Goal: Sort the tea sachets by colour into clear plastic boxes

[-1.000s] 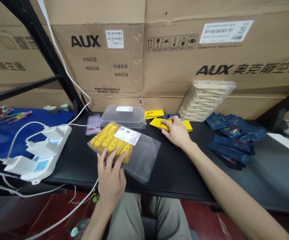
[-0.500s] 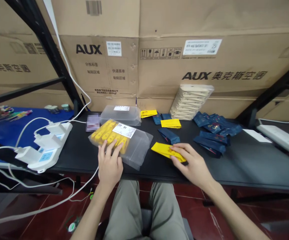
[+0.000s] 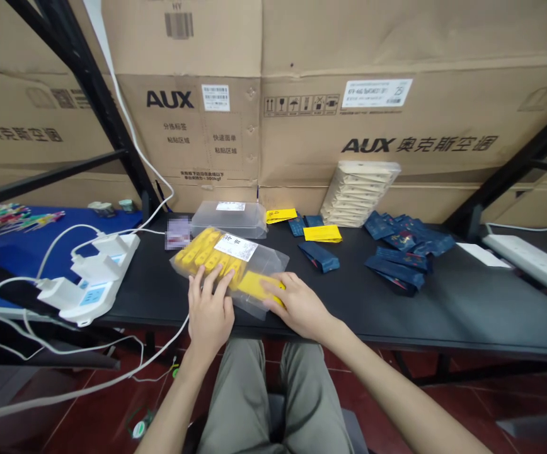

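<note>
A clear plastic case (image 3: 273, 257) with a white label lies tilted on the black table, several yellow packets (image 3: 205, 251) lined up in its left part. My left hand (image 3: 210, 309) rests on the near left edge of the case, fingers spread over the packets. Between the fingers and thumb of my right hand (image 3: 299, 306) is a yellow packet (image 3: 253, 285), lying over the right part of the case beside the row. Whether it is inside the case or on top, I cannot tell.
Behind stand a second clear case (image 3: 229, 221) and a stack of cream packets (image 3: 358, 192). Loose yellow packets (image 3: 323, 234) and dark blue packets (image 3: 396, 265) lie right of the case. White power strips (image 3: 98, 284) sit at both sides; cardboard boxes (image 3: 302, 139) rise behind.
My right hand has moved left with the yellow packet, from the table right of the case to over the case. My left hand has stayed nearly in place.
</note>
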A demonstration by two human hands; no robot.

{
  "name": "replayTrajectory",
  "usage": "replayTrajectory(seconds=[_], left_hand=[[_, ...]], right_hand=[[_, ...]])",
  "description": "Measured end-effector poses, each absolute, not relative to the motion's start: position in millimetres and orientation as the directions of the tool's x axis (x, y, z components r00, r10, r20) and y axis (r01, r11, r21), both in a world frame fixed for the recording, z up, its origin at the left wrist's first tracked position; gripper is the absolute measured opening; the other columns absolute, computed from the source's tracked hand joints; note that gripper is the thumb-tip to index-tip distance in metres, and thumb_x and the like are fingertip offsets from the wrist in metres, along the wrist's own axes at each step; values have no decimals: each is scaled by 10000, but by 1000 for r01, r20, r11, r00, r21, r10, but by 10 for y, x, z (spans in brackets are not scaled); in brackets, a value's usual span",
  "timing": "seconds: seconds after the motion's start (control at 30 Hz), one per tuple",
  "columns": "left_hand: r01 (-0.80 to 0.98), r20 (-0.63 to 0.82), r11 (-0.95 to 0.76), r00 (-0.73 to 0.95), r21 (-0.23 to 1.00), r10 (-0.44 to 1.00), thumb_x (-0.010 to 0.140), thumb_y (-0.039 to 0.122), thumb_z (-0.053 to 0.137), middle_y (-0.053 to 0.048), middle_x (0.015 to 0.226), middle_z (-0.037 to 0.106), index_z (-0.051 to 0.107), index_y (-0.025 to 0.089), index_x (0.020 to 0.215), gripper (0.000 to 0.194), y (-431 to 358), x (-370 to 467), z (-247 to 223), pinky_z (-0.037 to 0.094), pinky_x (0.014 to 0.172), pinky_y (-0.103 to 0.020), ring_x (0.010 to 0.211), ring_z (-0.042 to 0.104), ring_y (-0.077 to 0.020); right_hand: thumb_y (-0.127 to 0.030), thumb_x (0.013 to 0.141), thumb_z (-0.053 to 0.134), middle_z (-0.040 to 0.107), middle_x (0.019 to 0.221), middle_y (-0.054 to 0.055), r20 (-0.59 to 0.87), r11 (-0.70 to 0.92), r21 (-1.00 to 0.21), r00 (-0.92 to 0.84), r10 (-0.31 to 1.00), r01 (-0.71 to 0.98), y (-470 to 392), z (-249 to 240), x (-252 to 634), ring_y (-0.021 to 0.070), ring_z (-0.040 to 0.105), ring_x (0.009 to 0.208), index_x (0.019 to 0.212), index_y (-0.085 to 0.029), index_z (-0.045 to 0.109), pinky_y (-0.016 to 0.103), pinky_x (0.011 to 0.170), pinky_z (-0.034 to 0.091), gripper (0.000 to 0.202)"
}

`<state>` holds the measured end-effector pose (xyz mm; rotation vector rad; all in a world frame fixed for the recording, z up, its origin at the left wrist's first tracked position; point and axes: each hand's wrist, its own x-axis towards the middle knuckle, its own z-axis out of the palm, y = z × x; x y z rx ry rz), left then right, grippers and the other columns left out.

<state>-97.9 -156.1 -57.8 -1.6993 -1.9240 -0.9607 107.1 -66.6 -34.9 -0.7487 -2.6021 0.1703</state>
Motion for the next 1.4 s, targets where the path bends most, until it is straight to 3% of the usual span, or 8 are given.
replayTrajectory(seconds=[0.17, 0.33, 0.5, 0.73, 0.87, 1.13, 1.27, 1.4], left_hand=[[973, 683, 30, -181, 227, 707, 873, 85, 449, -76, 1401, 554, 602, 207, 1299, 469, -1565, -981, -580, 285, 1180, -592, 1426, 319, -335], [974, 676, 27, -176, 224, 715, 871, 88, 451, -78, 1404, 548, 593, 204, 1311, 477, -1565, -990, -578, 288, 1177, -594, 1424, 318, -342], [973, 674, 24, -176, 229, 717, 868, 86, 447, -76, 1406, 545, 595, 205, 1306, 477, -1563, -986, -574, 294, 1168, -604, 1418, 323, -351], [971, 660, 26, -182, 239, 729, 866, 96, 458, -71, 1410, 539, 582, 223, 1322, 490, -1568, -988, -568, 284, 1176, -604, 1426, 309, -345], [969, 663, 31, -192, 247, 723, 850, 97, 470, -67, 1410, 543, 589, 234, 1319, 503, -1557, -995, -584, 277, 1183, -599, 1430, 313, -342], [972, 661, 37, -185, 231, 727, 836, 101, 488, -79, 1417, 542, 589, 233, 1324, 515, -1555, -995, -589, 295, 1175, -596, 1435, 313, -345], [972, 658, 45, -188, 229, 729, 830, 100, 495, -80, 1422, 538, 590, 230, 1323, 519, -1555, -989, -580, 285, 1178, -603, 1437, 311, -348], [973, 668, 39, -185, 227, 720, 835, 102, 496, -80, 1417, 543, 590, 230, 1322, 512, -1552, -988, -586, 281, 1180, -605, 1440, 311, -347]], right_hand=[[-291, 1015, 406, 605, 1207, 126, 347, 833, -249, -757, 554, 495, -658, -312, 1028, 257, 550, 1090, 1286, -214, 617, 467, 968, 513, 352], [-320, 940, 579, 583, 1225, 143, 429, 795, -358, -670, 606, 489, -638, -396, 1058, 274, 536, 1116, 1355, -170, 546, 461, 986, 520, 442], [-287, 930, 601, 605, 1291, 104, 478, 840, -357, -692, 541, 409, -636, -399, 1090, 266, 525, 1147, 1333, -236, 558, 477, 1002, 520, 409], [-183, 942, 516, 444, 1396, 144, 483, 808, -452, -657, 579, 379, -575, -474, 1096, 262, 496, 1308, 1530, -275, 272, 464, 1051, 507, 643], [-135, 948, 452, 466, 1413, 130, 465, 809, -485, -686, 559, 331, -493, -415, 1037, 236, 486, 1339, 1439, -261, 404, 457, 1100, 462, 508], [-175, 958, 483, 387, 1518, 163, 425, 751, -322, -621, 659, 576, -437, -386, 711, 327, 466, 1342, 1404, -261, 530, 513, 1048, 481, 457], [-234, 966, 495, 515, 1369, 183, 387, 625, -236, -517, 763, 745, -449, -396, 566, 330, 604, 1087, 1446, -311, 499, 525, 915, 532, 486], [-334, 986, 468, 602, 1139, 184, 374, 633, -252, -530, 761, 732, -417, -440, 535, 310, 635, 984, 1500, -216, 413, 472, 861, 551, 530]])
